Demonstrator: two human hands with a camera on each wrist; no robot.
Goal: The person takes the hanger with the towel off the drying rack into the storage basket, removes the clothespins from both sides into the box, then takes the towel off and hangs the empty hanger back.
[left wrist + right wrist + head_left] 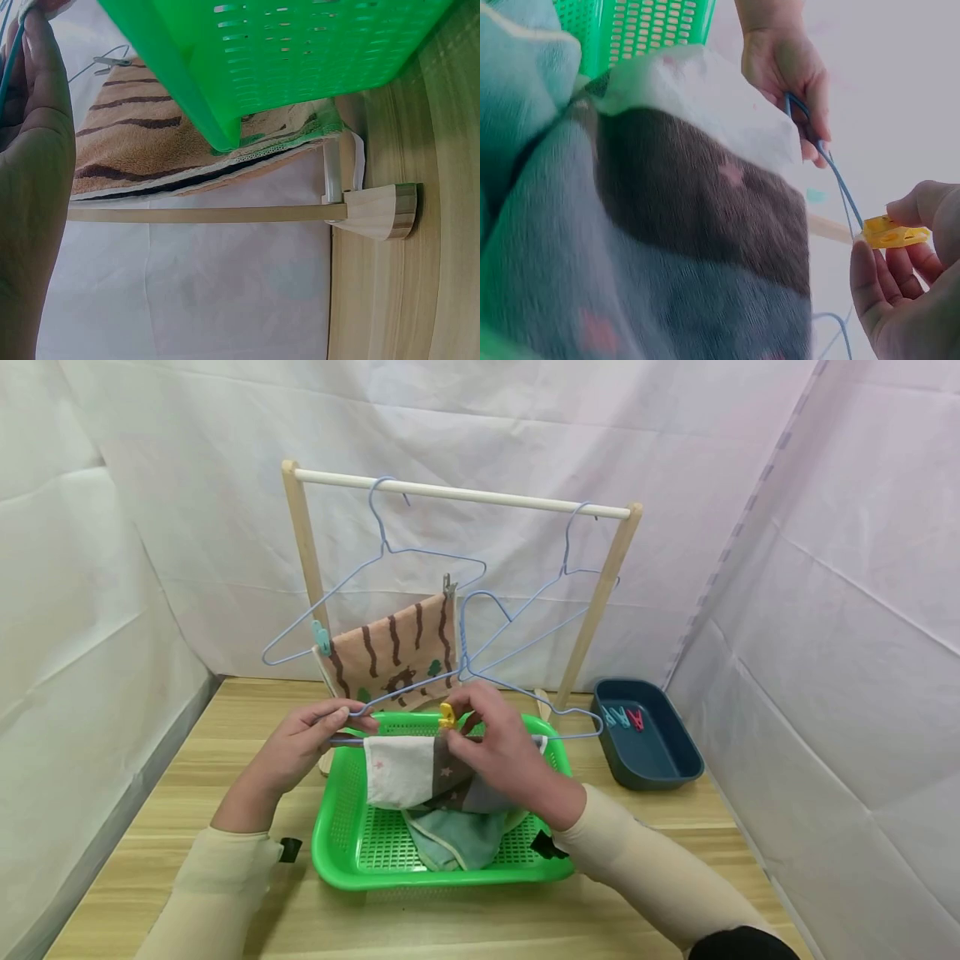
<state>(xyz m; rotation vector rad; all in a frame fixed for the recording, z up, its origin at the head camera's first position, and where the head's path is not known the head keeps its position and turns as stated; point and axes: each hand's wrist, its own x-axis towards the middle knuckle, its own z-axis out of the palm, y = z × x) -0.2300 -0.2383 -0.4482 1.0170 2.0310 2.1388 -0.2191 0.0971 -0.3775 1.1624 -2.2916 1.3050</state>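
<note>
My left hand (303, 739) grips the left end of a blue wire hanger (408, 692), held above the green basket (442, 881). Draped over the hanger's bottom bar is a small towel (401, 772) in white, dark brown and grey with pink stars. Between thumb and fingers my right hand (498, 739) pinches a yellow clothespin (447, 717) at the towel's top edge. The right wrist view shows the yellow clothespin (894, 232) beside the hanger wire; whether it bites the cloth is hard to tell. A teal towel (457, 839) lies in the basket.
Behind stands a wooden rack (461, 493) bearing two blue hangers. A brown-striped towel (397, 647) hangs from the left one by a teal clothespin (321, 637) and a grey clip (447, 583). At right, a dark blue bin (652, 752) holds several clothespins (618, 717).
</note>
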